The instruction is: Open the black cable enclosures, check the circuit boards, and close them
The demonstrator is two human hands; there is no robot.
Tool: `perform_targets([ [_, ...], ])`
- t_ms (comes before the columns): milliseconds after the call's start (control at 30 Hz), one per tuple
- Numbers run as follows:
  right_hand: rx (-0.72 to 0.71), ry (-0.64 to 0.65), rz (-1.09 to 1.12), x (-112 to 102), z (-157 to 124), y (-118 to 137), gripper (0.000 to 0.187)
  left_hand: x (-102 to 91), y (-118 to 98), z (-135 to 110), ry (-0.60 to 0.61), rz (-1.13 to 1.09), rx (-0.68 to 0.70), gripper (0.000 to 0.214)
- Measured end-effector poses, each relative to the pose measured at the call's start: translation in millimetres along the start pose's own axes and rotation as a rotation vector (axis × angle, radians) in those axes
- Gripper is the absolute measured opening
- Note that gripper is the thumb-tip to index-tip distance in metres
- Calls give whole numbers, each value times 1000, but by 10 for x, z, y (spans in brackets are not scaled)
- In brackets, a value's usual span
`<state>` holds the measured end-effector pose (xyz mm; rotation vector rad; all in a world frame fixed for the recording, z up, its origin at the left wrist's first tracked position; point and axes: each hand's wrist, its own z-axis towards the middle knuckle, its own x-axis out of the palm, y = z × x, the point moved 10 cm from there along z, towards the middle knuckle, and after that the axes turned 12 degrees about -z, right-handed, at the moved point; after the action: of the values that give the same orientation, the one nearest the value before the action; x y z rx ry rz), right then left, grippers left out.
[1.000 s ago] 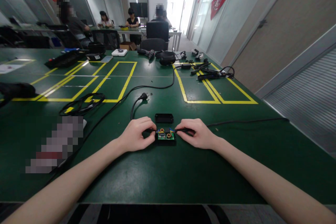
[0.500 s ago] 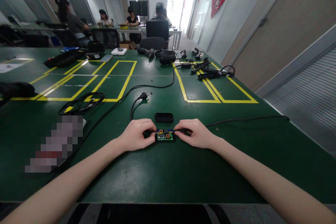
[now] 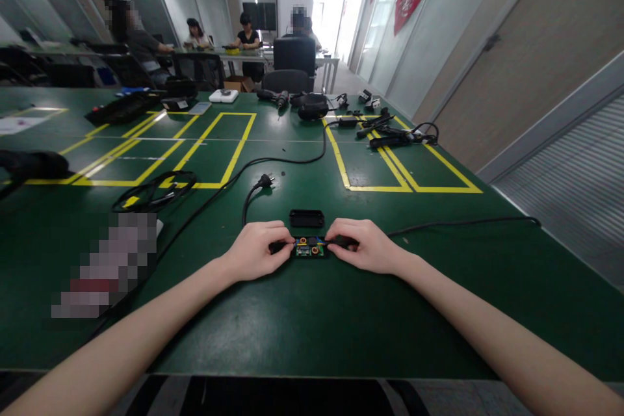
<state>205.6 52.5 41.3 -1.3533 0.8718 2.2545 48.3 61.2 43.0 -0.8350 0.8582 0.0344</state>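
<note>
A small green circuit board (image 3: 303,251) with copper-wound coils lies in a black plastic case half (image 3: 312,257), between my hands. My left hand (image 3: 258,248) is closed, thumb and fingers pinching a black power cable (image 3: 277,247) at the board's left end. My right hand (image 3: 363,245) likewise pinches a second black cable (image 3: 344,242) at the right end. Thin blue and yellow wires run from the cables onto the board. Just behind the board sits the other black case half (image 3: 307,218), its hollow side up. The left cable's plug (image 3: 265,181) rests beyond my left hand.
A coiled black cable (image 3: 155,192) and a blurred-out flat item (image 3: 114,260) lie to the left. Yellow tape rectangles (image 3: 238,149) mark the green table (image 3: 273,338). Along the back are a drill (image 3: 280,100) and several cables (image 3: 390,136). People sit at a far table.
Both hands have shifted slightly with the cables and board. The board, earlier with its green front edge showing, now appears lower inside the black case half.
</note>
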Motion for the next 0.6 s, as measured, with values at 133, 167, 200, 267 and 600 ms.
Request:
perform_targets([
  [133, -58, -9, -52, -15, 4, 65, 10, 18, -21, 10, 12, 58, 4, 17],
  [167, -73, -14, -68, -13, 4, 79, 11, 19, -29, 12, 11, 63, 7, 17],
  [200, -87, -18, -81, -9, 2, 90, 11, 25, -41, 15, 13, 62, 14, 18],
  [267, -108, -24, -101, 2, 1, 107, 13, 15, -44, 18, -7, 48, 8, 18],
  [600, -127, -5, -161, 18, 9, 151, 17, 52, 47, 13, -25, -75, -83, 12],
])
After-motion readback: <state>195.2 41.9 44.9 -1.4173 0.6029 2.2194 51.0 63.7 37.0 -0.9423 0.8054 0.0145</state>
